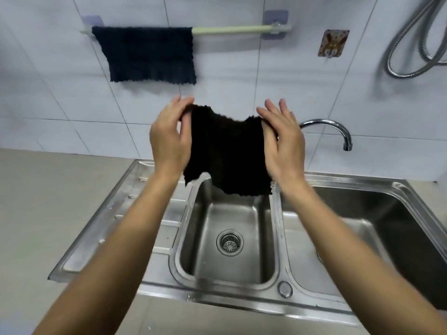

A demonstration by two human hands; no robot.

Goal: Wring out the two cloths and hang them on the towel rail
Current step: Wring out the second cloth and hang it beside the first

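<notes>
Black cloth (228,151): hanging spread out between both hands over the small basin of the steel sink (121,209), top edge sagging a bit in the middle, bottom edge dangling free above the basin.
Left hand (169,139): pinching the cloth's top left corner, thumb and fingertips closing on the fabric up by the corner.
Right hand (281,141): gripping the top right corner between thumb and first finger, the other fingers fanning out loose and not touching anything.
Navy cloth (147,55): already draping over the left part of the towel rail (238,29), reaching nearly to the left bracket, so I'm guessing that's one done.
Free spot: only the right part of the rail is looking bare, from the navy cloth's right edge to the right bracket.
Key relation: the black cloth's top edge is running left-right, pretty much parallel to the rail, but sitting below it and nearer the person. The bare stretch is lying up and slightly to the right of the hands.
Nearer hand: the right one is sitting almost under the bare stretch, the left is under the navy cloth's right edge.
My take: both hands are probably needing to go up and a touch right, or the two cloths are going to overlap.
Tap (338,131): sitting just right of the right hand, worth keeping clear of.
</notes>
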